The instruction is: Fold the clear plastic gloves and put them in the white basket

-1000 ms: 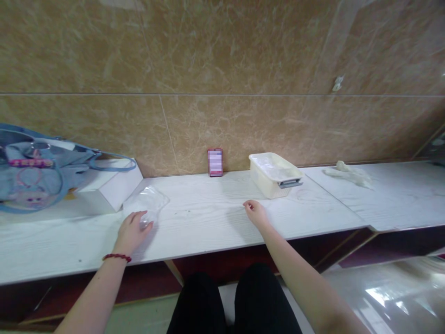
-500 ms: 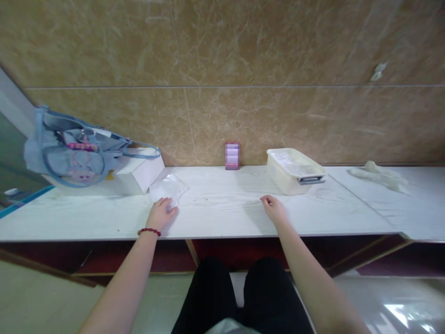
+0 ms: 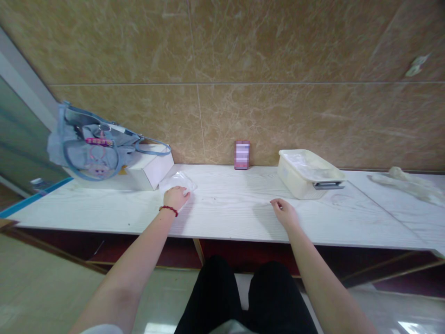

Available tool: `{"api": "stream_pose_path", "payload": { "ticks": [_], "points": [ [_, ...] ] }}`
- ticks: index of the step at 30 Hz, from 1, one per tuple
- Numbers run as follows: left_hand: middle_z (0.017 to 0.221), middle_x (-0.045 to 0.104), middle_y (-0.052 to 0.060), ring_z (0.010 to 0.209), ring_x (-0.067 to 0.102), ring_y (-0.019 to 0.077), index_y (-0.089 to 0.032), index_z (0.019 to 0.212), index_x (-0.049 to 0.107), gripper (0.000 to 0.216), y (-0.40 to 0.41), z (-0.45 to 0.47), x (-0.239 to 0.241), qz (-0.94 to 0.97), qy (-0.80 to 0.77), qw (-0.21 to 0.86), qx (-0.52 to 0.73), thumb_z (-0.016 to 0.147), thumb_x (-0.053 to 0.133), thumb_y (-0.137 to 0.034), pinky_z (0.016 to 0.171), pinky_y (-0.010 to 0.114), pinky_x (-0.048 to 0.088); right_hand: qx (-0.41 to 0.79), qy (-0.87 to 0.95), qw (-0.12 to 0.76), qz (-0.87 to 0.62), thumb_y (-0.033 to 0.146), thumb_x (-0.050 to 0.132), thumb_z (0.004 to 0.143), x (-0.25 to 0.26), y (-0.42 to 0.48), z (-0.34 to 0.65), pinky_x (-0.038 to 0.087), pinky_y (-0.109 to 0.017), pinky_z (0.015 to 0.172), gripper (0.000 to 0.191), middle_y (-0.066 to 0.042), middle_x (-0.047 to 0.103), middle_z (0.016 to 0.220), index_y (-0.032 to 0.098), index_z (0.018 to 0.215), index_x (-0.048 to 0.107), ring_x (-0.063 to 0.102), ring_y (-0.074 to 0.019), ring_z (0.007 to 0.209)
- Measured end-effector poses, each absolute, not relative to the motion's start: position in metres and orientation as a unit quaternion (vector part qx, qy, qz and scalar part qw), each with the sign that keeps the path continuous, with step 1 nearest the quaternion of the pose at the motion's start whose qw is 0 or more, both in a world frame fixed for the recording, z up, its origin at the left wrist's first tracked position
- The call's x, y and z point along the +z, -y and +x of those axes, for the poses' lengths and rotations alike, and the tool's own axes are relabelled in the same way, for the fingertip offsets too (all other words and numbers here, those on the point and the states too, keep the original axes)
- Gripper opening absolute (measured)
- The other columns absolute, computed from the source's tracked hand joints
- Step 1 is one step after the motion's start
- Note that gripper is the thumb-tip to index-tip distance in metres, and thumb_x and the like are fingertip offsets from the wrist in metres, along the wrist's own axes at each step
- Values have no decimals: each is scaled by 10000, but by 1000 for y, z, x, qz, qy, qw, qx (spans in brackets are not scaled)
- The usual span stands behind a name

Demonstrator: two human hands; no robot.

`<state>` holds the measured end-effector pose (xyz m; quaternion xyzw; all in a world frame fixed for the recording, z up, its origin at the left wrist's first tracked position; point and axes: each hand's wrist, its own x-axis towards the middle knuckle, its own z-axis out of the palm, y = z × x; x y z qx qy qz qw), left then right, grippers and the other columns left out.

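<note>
A clear plastic bag (image 3: 181, 180) lies crumpled on the white counter, beside the white box. My left hand (image 3: 176, 196), with a red bead bracelet at the wrist, rests over the near part of the bag, fingers stretched out on it. Part of the bag is covered by this hand. My right hand (image 3: 285, 211) is closed in a loose curl just above or on the counter, with nothing visible in its fingers. Beyond it to the right stands a cream plastic bin (image 3: 295, 181) with a grey handle clip and clear plastic inside.
A light blue bag (image 3: 88, 148) sits on a long white box (image 3: 153, 170) at the left. A phone-like object with a blurred screen (image 3: 242, 155) leans against the tiled wall. Crumpled whitish plastic (image 3: 406, 181) lies far right. Open shelves are below the counter (image 3: 229, 218).
My left hand has moved forward and further over the plastic bag. The right hand keeps its curl near the bin. The view has shifted slightly, so things appear further right.
</note>
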<state>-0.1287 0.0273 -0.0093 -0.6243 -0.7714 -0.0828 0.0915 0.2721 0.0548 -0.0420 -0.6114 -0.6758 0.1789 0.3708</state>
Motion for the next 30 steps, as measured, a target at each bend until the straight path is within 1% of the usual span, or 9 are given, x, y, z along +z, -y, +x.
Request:
{"api": "stream_pose_path", "payload": {
  "ticks": [4,7,11,14,19,21,25,28,30],
  "points": [
    [960,603,163,898,539,279,-135,949,615,389,-43,-122,-6,-632,770,85,-2,747,388,-377,737,376,380,183,673,368,-615,307,390,728,-40,-55,272,413,-282,656,208,-19,636,783,235,733,586,560,-164,697],
    [901,614,183,861,554,289,-101,862,639,368,-47,-121,-8,-629,773,76,24,761,360,-318,712,389,387,186,670,371,-616,319,394,726,-41,-56,272,414,-278,637,211,-15,637,778,236,736,588,558,-158,671],
    [873,623,181,804,577,267,-96,837,646,400,-48,-125,-7,-623,779,70,22,782,291,-272,666,354,408,193,671,371,-612,341,395,725,-43,-58,272,413,-275,628,224,-14,635,773,229,737,588,553,-152,646],
    [866,628,166,800,581,246,-108,848,644,415,-49,-129,-4,-625,778,69,19,788,264,-264,670,329,412,197,672,370,-611,345,392,728,-43,-58,273,413,-278,645,229,-17,635,782,225,738,588,551,-155,660],
    [910,623,161,851,561,257,-123,895,634,431,-50,-133,-5,-632,772,66,9,751,348,-410,706,326,407,205,670,379,-605,353,398,723,-41,-58,273,416,-288,658,230,-21,638,789,226,730,590,553,-161,673],
    [889,629,161,839,566,256,-119,854,646,404,-52,-133,-7,-631,774,55,5,747,360,-384,710,328,404,206,670,379,-605,354,402,720,-41,-58,272,416,-288,654,229,-20,640,786,227,725,592,552,-160,665],
    [851,642,152,809,579,239,-118,809,658,368,-54,-136,-8,-624,780,47,-10,759,326,-268,707,313,399,206,669,375,-608,365,396,728,-41,-58,273,416,-284,639,236,-17,637,767,229,731,588,552,-160,657],
    [853,654,119,811,583,221,-144,803,661,357,-54,-140,-5,-621,782,39,-32,758,326,-259,703,286,397,204,669,369,-612,370,395,732,-41,-57,273,414,-276,632,239,-16,636,768,227,733,586,550,-156,653],
    [865,660,88,821,583,206,-165,806,661,352,-54,-145,-3,-618,785,31,-47,763,333,-289,692,265,398,204,669,365,-614,369,394,734,-41,-57,274,412,-273,632,241,-17,637,777,223,737,586,548,-154,651]
  ]
}}
